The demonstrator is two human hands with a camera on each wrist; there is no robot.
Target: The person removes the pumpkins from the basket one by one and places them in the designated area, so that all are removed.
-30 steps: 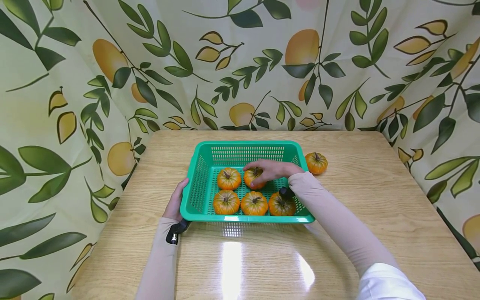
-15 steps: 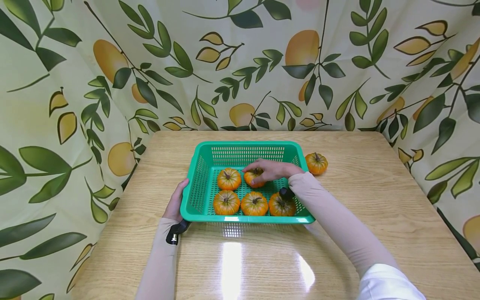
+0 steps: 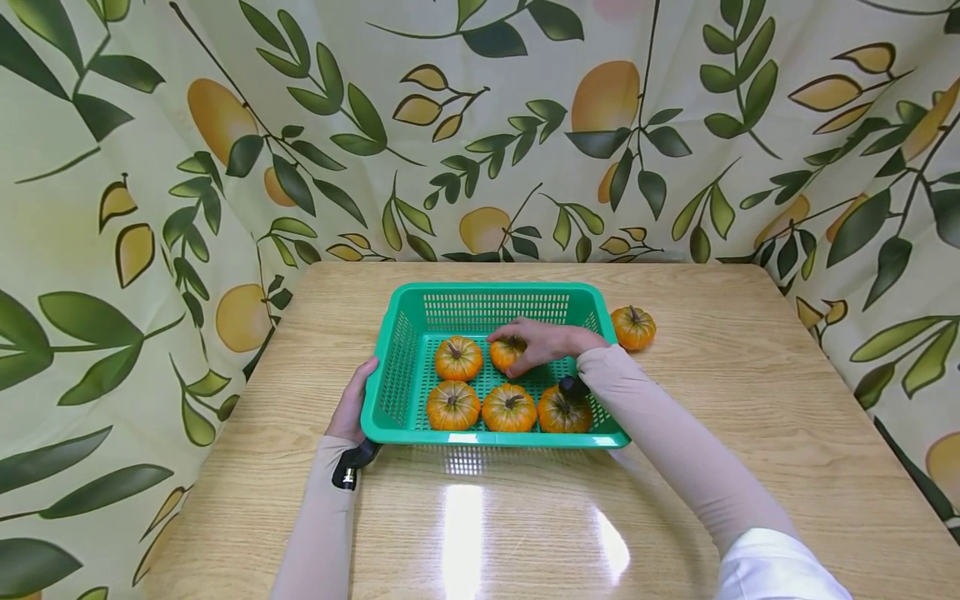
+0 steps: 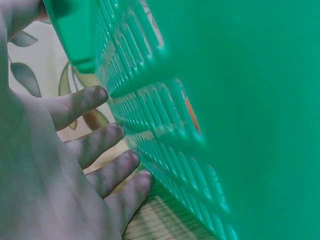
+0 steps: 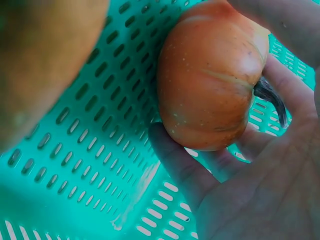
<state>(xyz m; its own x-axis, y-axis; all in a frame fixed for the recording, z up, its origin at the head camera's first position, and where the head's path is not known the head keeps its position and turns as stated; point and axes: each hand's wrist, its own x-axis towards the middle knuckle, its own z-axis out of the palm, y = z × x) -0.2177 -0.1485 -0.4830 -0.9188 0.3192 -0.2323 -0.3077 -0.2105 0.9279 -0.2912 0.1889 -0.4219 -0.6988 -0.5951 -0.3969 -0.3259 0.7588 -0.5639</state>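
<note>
My right hand [image 3: 549,340] reaches into the green plastic basket [image 3: 495,437] and grips a small orange pumpkin [image 3: 506,357] in its back row. In the right wrist view, fingers and thumb curl round this pumpkin [image 5: 212,80], its dark stem toward the palm. My left hand [image 3: 351,404] is at the basket's left side. There the left wrist view shows its nearly straight fingers [image 4: 102,142] touching the slotted wall [image 4: 160,107], the thumb up by the rim. Beside the gripped pumpkin sits another pumpkin [image 3: 458,358], and several more [image 3: 509,407] line the front.
Outside the basket, behind its right side, a single pumpkin [image 3: 633,327] lies on the wooden table [image 3: 735,358]. A leaf-patterned curtain [image 3: 480,125] hangs at the back and sides. The right forearm crosses over the basket's right rim.
The right thumb and the gripped pumpkin have shifted very slightly to the right inside the basket. The left hand and the basket stay in place.
</note>
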